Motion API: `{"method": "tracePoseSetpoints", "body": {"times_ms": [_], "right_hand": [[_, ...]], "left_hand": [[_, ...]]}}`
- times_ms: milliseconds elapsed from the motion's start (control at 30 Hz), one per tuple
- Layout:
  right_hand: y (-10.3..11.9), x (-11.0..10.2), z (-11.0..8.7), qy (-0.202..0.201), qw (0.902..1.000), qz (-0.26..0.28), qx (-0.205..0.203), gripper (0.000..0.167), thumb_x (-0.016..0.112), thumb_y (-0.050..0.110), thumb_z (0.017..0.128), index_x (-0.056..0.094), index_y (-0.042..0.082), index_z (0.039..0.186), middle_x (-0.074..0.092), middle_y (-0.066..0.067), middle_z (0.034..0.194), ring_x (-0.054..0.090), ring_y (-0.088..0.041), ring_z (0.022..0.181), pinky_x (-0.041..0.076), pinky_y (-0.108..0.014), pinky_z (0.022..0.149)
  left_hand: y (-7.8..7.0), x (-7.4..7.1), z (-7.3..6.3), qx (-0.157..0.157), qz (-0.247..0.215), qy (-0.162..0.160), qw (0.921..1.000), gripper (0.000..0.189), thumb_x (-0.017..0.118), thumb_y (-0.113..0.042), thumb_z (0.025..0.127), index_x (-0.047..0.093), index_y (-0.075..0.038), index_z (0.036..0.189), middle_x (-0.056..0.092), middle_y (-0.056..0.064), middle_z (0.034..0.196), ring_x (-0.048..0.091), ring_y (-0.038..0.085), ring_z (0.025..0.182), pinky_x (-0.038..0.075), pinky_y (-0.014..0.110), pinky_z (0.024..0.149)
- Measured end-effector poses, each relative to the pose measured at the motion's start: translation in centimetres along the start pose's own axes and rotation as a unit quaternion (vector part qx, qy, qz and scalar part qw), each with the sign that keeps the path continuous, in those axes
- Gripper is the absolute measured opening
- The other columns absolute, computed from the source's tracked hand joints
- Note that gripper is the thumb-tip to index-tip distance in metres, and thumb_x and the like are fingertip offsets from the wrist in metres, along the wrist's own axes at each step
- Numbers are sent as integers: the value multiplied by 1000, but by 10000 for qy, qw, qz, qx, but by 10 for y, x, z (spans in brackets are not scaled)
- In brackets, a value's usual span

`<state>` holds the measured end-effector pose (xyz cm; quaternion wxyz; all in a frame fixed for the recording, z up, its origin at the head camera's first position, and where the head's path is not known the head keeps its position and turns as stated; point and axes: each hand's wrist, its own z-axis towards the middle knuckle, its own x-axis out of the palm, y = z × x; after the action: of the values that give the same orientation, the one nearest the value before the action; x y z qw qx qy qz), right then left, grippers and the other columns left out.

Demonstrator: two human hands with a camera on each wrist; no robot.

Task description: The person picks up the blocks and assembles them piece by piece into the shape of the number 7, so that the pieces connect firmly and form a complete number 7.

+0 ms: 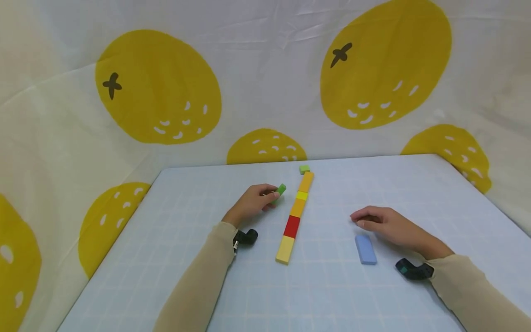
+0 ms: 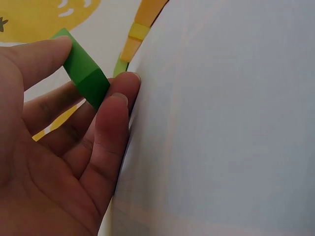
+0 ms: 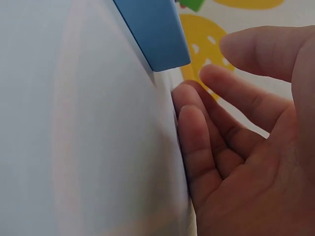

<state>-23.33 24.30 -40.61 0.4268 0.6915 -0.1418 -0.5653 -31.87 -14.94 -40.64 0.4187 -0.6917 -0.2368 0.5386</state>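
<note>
My left hand [image 1: 254, 202] pinches a green block [image 2: 83, 71] between thumb and fingers, left of a line of blocks. The line runs away from me: a pale yellow block [image 1: 285, 250] nearest, then a red block [image 1: 292, 227], an orange block [image 1: 297, 208], a small yellow block [image 1: 301, 195] and another orange block [image 1: 305, 182]. A light green block [image 1: 304, 169] lies at the far end, slightly to the left. My right hand [image 1: 392, 226] rests on the table with loosely bent fingers, holding nothing. Just in front of it lies a flat blue block [image 1: 365, 249], apart from the line.
The table [image 1: 332, 299] has a pale blue checked cover. Behind and to the left hangs a white cloth [image 1: 265, 69] printed with large yellow fruit. A small black camera [image 1: 248, 237] is strapped at the left wrist, another black camera [image 1: 414, 269] at the right.
</note>
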Motion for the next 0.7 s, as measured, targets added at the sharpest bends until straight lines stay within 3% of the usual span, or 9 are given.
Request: {"method": "tracePoseSetpoints", "body": {"times_ms": [300, 500, 700], "right_hand": [[0, -3, -9, -25, 9995, -296, -69, 29, 61, 32, 101, 65, 18, 127, 64, 2, 127, 55, -16, 115, 46, -21, 92], [-3, -1, -14, 185, 9989, -235, -353, 28, 62, 29, 101, 63, 20, 127, 62, 3, 128, 54, -12, 116, 45, -22, 94], [-2, 0, -20, 157, 9983, -298, -480, 28, 63, 31, 100, 64, 21, 127, 62, 4, 127, 55, -9, 114, 45, -20, 92]], "left_hand": [[-5, 1, 16, 165, 210, 48, 9996, 41, 64, -43, 98, 64, -19, 130, 67, 0, 105, 68, 19, 83, 54, 34, 76], [-9, 2, 19, -57, 377, -203, 9991, 35, 65, -41, 97, 67, -18, 124, 66, 1, 100, 67, 19, 82, 54, 32, 74], [-14, 0, 20, -100, 681, -55, 9976, 37, 66, -42, 97, 67, -16, 123, 66, 1, 100, 66, 19, 83, 54, 31, 74]]}}
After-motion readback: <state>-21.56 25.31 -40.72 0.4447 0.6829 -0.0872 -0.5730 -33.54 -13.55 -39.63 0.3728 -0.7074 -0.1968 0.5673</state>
